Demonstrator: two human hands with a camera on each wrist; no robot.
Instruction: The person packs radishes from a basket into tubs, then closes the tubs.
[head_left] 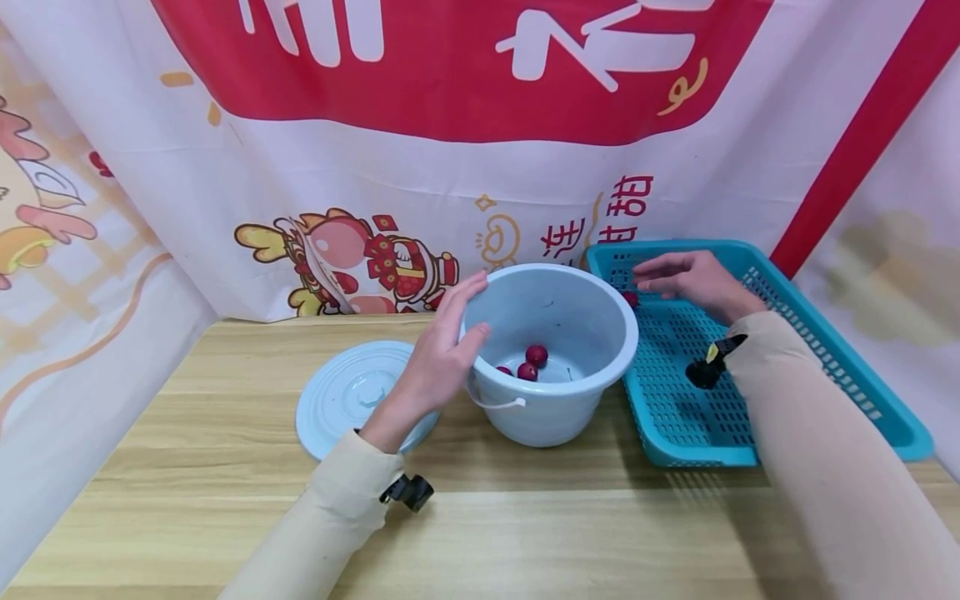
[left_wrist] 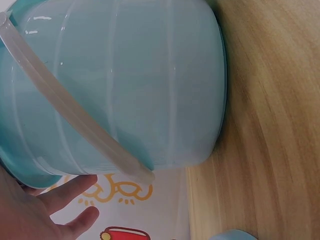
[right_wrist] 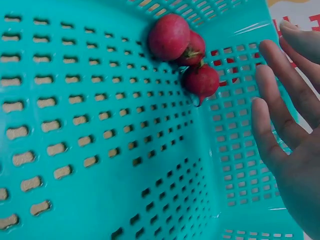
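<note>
My left hand [head_left: 442,350] rests against the left rim of a pale blue bucket [head_left: 547,417], its fingers extended and its thumb at the rim. In the left wrist view, two outstretched fingers [left_wrist: 70,192] lie beside the bucket's ribbed wall. Several red radishes [head_left: 527,372] lie on the bucket's floor. My right hand [head_left: 693,283] hovers over a teal slotted basket [head_left: 648,417], holding nothing, with its fingers loosely extended. In the right wrist view, three radishes [right_wrist: 202,81] cluster in a corner of the basket, a short way from the fingertips.
A round pale blue lid [head_left: 337,396] lies on the wooden table [head_left: 225,483] left of the bucket. The bucket's white handle [head_left: 498,405] hangs down on its near side. A printed curtain [head_left: 420,167] hangs behind the table, close to the basket's far end.
</note>
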